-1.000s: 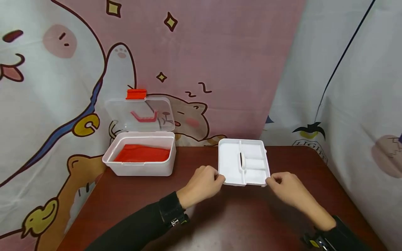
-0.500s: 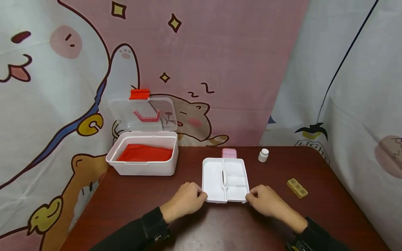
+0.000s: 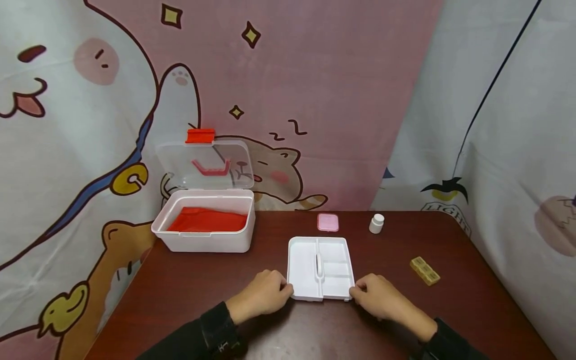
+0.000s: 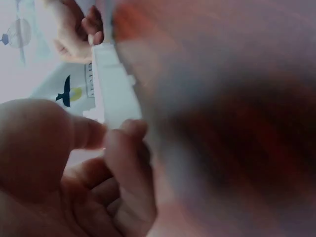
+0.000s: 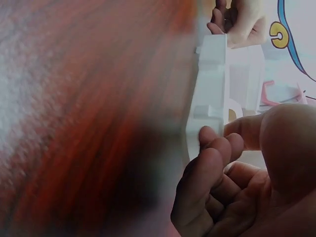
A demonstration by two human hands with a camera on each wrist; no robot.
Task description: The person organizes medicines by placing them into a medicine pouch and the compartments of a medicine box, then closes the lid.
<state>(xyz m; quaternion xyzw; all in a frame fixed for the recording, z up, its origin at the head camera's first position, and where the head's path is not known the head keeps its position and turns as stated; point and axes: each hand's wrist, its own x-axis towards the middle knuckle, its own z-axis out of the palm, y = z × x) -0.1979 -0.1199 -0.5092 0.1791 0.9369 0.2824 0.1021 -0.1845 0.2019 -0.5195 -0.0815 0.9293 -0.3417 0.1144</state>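
A flat white tray divided into compartments point(image 3: 302, 267) lies between both hands at the middle of the table, a narrow raised handle-like bar along its centre. My left hand point(image 3: 265, 292) pinches its near left corner between thumb and curled fingers. At the near right corner my right hand point(image 3: 380, 297) pinches it in the same way. The left wrist view shows the tray's white side point(image 4: 118, 91) between thumb and forefinger. In the right wrist view its edge point(image 5: 210, 79) has small tabs, with the fingertips right at the near end.
A white box point(image 3: 209, 244) with a red sheet point(image 3: 207, 220) inside stands at the left, its clear lid point(image 3: 180, 165) raised. Behind the tray are a small pink case point(image 3: 328, 222) and a white bottle point(image 3: 376, 223). A yellow pill box point(image 3: 425, 271) lies at the right.
Both hands have brought the white tray nearer to me and lower, slightly leftward. The pink case, bottle and yellow pill box, hidden or out of sight one second ago, now show behind and beside it.
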